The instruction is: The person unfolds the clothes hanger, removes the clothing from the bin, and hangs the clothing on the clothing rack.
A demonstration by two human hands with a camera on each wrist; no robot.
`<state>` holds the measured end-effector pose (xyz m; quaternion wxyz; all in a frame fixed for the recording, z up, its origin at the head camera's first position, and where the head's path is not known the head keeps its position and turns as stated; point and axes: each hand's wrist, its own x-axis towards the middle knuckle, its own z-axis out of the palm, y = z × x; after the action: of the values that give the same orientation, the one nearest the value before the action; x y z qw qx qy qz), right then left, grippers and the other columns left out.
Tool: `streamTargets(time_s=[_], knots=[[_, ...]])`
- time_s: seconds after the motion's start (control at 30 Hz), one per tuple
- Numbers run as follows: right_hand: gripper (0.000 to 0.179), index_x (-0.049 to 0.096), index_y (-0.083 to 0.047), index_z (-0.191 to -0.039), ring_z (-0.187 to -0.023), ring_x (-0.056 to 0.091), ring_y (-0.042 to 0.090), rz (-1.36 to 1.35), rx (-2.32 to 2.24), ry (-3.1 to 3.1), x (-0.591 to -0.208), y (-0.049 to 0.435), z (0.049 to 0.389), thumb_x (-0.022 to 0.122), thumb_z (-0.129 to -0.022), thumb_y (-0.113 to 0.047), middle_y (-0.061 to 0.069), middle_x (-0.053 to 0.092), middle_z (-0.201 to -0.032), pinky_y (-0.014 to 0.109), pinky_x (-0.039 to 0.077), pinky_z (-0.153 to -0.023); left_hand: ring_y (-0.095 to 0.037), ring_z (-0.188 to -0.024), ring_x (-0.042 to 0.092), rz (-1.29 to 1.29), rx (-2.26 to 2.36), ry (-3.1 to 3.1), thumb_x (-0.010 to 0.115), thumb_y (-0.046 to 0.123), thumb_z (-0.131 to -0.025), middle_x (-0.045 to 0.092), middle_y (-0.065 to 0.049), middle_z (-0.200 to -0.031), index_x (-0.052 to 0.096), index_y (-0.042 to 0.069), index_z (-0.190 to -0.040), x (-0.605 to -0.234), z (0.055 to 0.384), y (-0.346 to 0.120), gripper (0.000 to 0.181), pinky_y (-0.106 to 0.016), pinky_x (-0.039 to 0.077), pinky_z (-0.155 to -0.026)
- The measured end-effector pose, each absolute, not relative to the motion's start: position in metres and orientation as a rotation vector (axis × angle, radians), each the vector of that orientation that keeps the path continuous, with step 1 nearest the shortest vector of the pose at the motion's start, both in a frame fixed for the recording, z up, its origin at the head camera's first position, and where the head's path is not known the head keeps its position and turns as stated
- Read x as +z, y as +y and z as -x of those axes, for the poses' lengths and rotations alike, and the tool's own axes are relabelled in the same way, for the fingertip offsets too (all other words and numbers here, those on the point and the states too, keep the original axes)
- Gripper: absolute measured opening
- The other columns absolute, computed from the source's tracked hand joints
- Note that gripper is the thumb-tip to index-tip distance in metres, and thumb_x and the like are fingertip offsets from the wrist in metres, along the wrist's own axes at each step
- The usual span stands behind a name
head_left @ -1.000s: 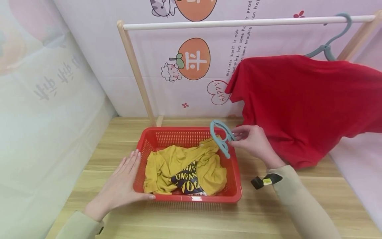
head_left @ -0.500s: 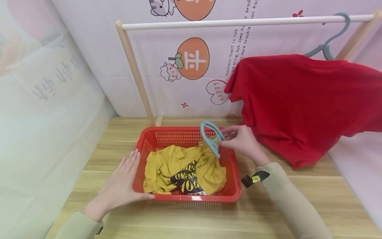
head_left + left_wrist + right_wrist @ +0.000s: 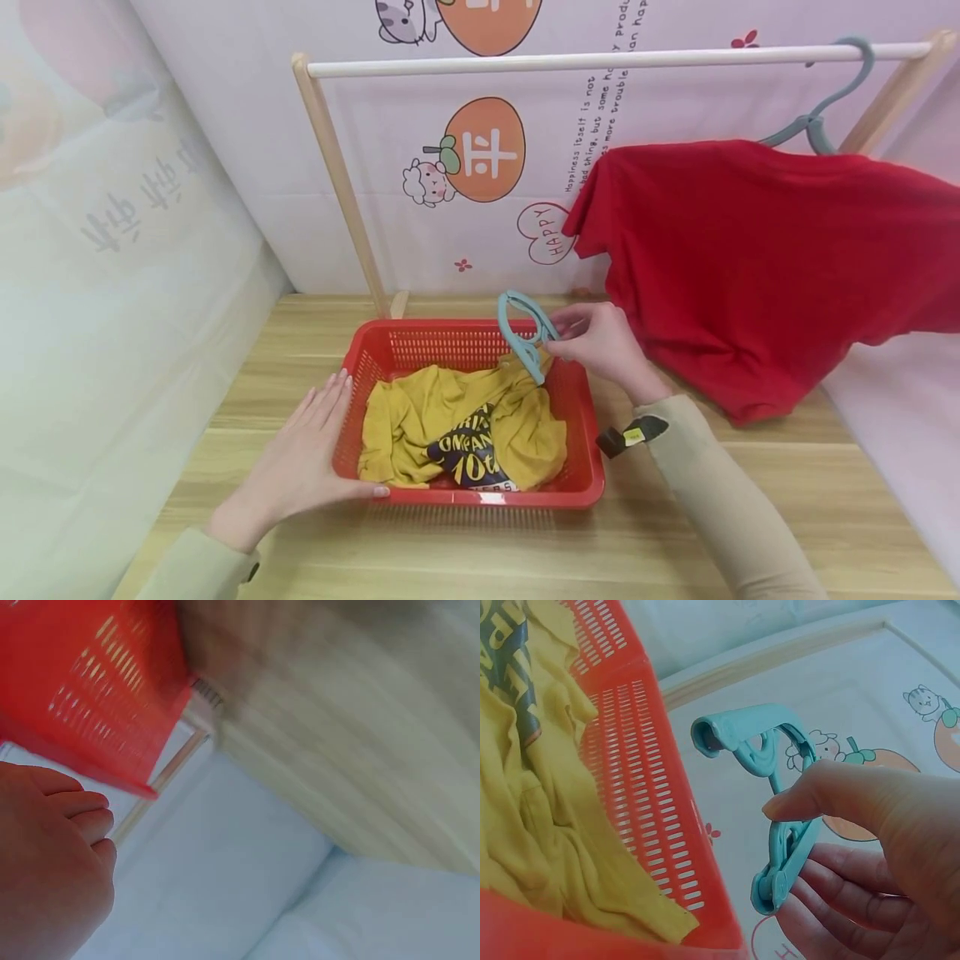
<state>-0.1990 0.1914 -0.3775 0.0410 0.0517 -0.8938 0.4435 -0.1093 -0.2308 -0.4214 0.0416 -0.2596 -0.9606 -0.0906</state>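
My right hand (image 3: 600, 342) pinches a folded pale-blue plastic clothes hanger (image 3: 742, 724) between thumb and fingers. It holds the hanger over the back right corner of the red basket (image 3: 487, 498). In the right wrist view the hanger's arms are folded together, beside the slotted basket wall. A crumpled yellow T-shirt (image 3: 420, 400) with a dark printed patch lies in the basket. My left hand (image 3: 288, 467) rests at the basket's left side, fingers extended along the rim and thumb along the front edge. In the left wrist view its curved fingers (image 3: 88, 806) show beside the basket.
Behind the basket stands a wooden clothes rack with a white rail (image 3: 600, 63). A red T-shirt (image 3: 750, 250) hangs at the right from another blue hanger (image 3: 813, 125). Printed cloth walls close off the back and left of the wooden tabletop (image 3: 450, 558).
My right hand has carried the folded hanger leftward over the basket's corner and, most recently, slightly upward. The left hand, basket and yellow T-shirt have stayed in place.
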Motion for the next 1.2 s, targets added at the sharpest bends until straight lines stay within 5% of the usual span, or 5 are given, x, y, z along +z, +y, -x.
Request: streamTargets(time_s=[0.43,0.67,0.97,1.2], knots=[[0.036,0.075,-0.004,-0.112,-0.079,0.070,0.026,-0.170,1.330,-2.733,-0.367,0.192,0.197,0.087,-0.080,-0.016,0.009,0.073,-0.091,0.037,0.062,-0.064,-0.028,-0.154,0.008,0.808,-0.504,-2.853,0.061,0.083,-0.079,0.009,-0.009,-0.168,0.007,0.008,-0.163,-0.368,0.140,-0.188,0.125,-0.044,0.008,-0.124],[0.034,0.077,-0.004,-0.109,-0.075,0.071,0.023,-0.206,1.325,-2.693,-0.362,0.191,0.196,0.088,-0.079,-0.015,0.008,0.074,-0.087,0.035,0.062,-0.063,-0.028,-0.152,0.016,0.711,-0.949,-2.815,0.072,0.071,-0.081,0.012,0.006,-0.167,0.015,0.026,-0.164,-0.349,0.155,-0.154,0.111,-0.059,0.016,-0.120],[0.036,0.077,-0.005,-0.108,-0.076,0.071,0.022,-0.221,1.282,-2.689,-0.355,0.186,0.194,0.089,-0.078,-0.020,0.007,0.074,-0.087,0.035,0.061,-0.065,-0.022,-0.134,0.052,0.469,-1.944,-2.617,0.080,0.046,-0.088,0.056,0.000,-0.146,0.047,0.015,-0.153,-0.340,0.173,-0.116,0.079,-0.043,0.043,-0.110],[0.035,0.077,-0.003,-0.106,-0.074,0.072,0.021,-0.238,1.253,-2.646,-0.353,0.177,0.191,0.090,-0.077,-0.017,0.007,0.075,-0.085,0.035,0.060,-0.064,-0.025,-0.123,0.062,0.343,-2.431,-2.386,0.074,0.025,-0.096,0.066,-0.011,-0.131,0.055,0.003,-0.144,-0.358,0.186,-0.088,0.056,-0.039,0.048,-0.105]])
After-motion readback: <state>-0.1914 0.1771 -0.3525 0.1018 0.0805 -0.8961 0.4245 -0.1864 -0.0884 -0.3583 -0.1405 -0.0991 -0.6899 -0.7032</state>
